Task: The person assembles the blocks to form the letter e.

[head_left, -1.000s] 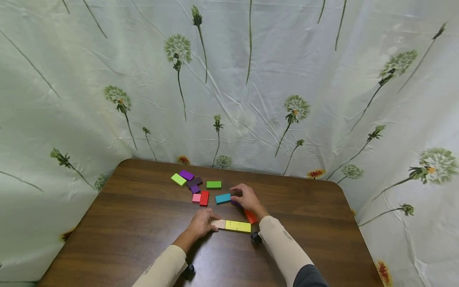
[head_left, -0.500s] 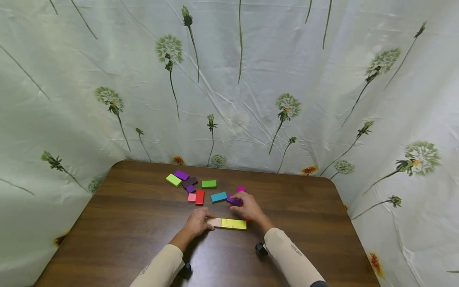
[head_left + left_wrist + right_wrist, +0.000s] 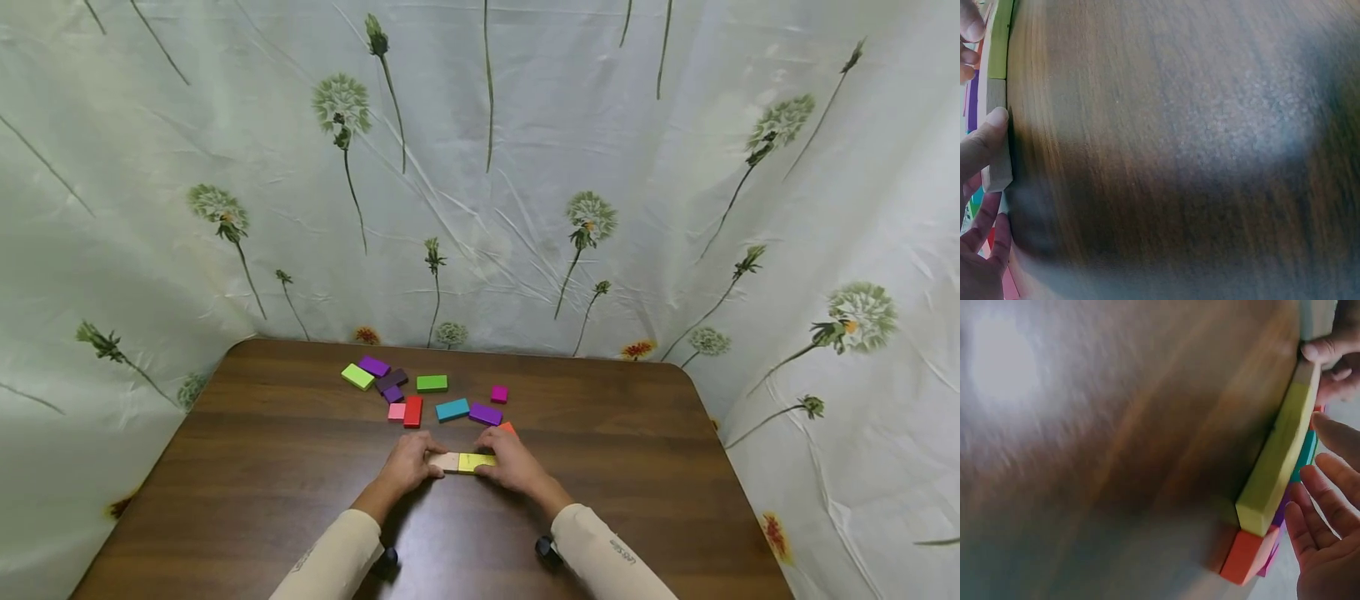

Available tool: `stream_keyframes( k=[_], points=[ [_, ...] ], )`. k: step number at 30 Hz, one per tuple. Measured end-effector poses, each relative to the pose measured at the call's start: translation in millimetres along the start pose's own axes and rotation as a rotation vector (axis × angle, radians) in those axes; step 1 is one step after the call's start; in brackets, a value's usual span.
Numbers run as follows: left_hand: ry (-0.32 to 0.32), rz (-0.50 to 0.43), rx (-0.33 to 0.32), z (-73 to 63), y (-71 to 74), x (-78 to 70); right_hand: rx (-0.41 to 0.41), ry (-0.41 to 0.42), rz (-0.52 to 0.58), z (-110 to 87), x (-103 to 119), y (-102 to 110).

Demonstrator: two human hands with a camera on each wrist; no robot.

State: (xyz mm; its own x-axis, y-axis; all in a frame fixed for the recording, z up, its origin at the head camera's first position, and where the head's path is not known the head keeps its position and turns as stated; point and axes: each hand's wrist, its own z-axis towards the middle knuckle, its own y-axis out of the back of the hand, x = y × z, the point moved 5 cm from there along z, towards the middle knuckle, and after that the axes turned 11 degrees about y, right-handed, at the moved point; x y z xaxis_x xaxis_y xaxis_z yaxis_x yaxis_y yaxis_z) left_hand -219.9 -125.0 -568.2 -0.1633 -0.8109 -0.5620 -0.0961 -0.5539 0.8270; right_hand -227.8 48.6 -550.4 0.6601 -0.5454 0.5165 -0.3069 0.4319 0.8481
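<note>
Bare-wood block [image 3: 444, 462]: we see the left hand [image 3: 408, 463] pinching it, thumb against the near side, on the table [image 3: 225, 492].
Yellow block [image 3: 469, 462]: it meets the wooden one end to end; over it is the right hand [image 3: 510, 461], fingers loosely spread, and we cannot tell whether they touch.
Orange block [image 3: 1241, 556]: near the yellow one's right end.
Next row out: we find a blue block [image 3: 452, 409] just beside a purple block [image 3: 485, 414], with a magenta block [image 3: 499, 394] behind.
Left cluster: a red block [image 3: 413, 412] beside a pink block [image 3: 397, 412]; a lime block [image 3: 357, 376] farther back.
Backdrop: we see a dandelion-print cloth [image 3: 510, 250] behind the table.
</note>
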Motion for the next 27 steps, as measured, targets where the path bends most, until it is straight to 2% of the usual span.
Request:
stream_keyframes(
  k=[7,13,20,27],
  points=[
    [0.021,-0.002,0.008,0.4,-0.4,0.7,0.037,0.015,-0.101,0.4,7.2,-8.6],
    [0.013,0.008,0.004,0.8,-0.7,0.9,0.034,0.03,-0.141,3.1,9.5,-10.2],
    [0.041,0.002,0.021,-1.6,-2.3,1.6,-0.007,0.033,-0.097,4.3,6.8,-10.6],
    [0.054,0.004,0.022,0.0,-3.7,1.9,-0.017,-0.044,-0.054,6.5,5.7,-7.2]
  ],
)
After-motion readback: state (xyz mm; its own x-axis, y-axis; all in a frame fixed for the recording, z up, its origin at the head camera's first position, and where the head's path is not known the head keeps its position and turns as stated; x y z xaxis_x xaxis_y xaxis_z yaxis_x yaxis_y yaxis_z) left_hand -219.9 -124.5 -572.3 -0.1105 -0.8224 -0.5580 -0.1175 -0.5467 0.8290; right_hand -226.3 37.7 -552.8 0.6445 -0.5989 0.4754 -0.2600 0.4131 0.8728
